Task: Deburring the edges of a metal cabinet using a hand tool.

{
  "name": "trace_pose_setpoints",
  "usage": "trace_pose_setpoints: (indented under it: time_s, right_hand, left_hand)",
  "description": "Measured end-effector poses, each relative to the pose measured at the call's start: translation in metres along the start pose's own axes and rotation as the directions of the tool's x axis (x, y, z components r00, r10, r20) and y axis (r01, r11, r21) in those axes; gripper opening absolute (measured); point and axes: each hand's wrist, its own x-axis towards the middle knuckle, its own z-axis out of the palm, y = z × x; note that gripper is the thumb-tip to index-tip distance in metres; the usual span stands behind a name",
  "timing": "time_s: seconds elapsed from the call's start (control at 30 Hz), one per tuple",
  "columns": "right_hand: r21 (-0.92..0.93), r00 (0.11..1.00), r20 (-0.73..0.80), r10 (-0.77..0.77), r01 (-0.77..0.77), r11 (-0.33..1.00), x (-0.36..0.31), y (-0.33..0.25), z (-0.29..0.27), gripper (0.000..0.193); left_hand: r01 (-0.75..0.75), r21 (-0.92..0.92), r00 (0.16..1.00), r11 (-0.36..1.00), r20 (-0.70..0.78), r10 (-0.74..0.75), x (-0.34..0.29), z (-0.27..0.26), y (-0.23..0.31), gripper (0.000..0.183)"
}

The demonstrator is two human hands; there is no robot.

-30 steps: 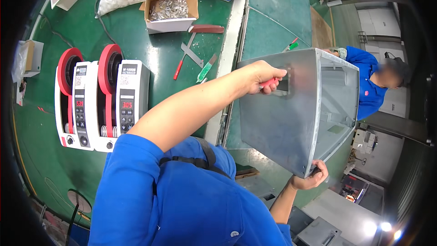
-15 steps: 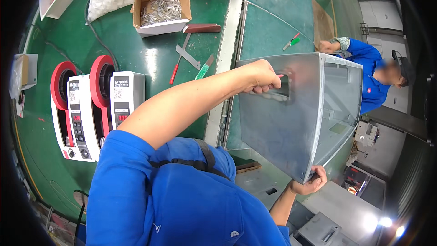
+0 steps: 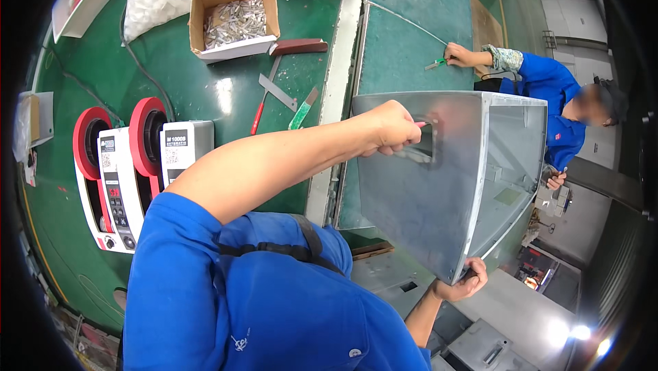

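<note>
A large grey sheet-metal box (image 3: 411, 196), open on its right side, stands tilted in view in front of me. My left hand (image 3: 391, 129) is closed beside the rectangular cutout (image 3: 427, 141) in its near panel. A small pink bit shows at the fingertips; what they pinch, if anything more, is hidden. Lower down, my right hand (image 3: 464, 282) curls its fingers around the box's bottom corner, part of them behind the metal edge.
Left on the green bench are two red-reeled tape dispensers (image 3: 113, 186), a carton (image 3: 233, 47) of small metal parts, a red-handled tool (image 3: 260, 107) and a green-handled blade (image 3: 303, 108). Across the box, a co-worker (image 3: 548, 90) in blue reaches to a green-handled tool (image 3: 435, 64).
The co-worker's hand has moved to the green-handled tool, and their other hand now shows beside the box. My view has shifted slightly; both my hands keep their places on the box.
</note>
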Motion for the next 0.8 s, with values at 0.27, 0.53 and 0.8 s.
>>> trace_pose_setpoints:
  time_s: [0.27,0.53,0.8]
  right_hand:
    - [-0.052,1.000,-0.001,0.005,-0.005,0.999,0.0018,-0.0040,0.0017,0.024]
    - [-0.061,1.000,0.010,0.016,-0.015,0.998,0.0016,-0.0036,0.0005,0.023]
    - [-0.099,1.000,0.030,-0.007,0.010,0.995,0.0019,-0.0028,-0.0001,0.024]
  left_hand:
    - [-0.022,-0.078,1.000,0.997,0.003,0.022,-0.0046,0.0036,0.0004,0.010]
    - [-0.035,-0.015,0.999,0.999,0.040,0.035,0.0015,-0.0006,-0.0068,0.018]
    - [-0.101,0.080,0.994,0.992,0.052,0.097,0.0023,-0.0013,-0.0073,0.022]
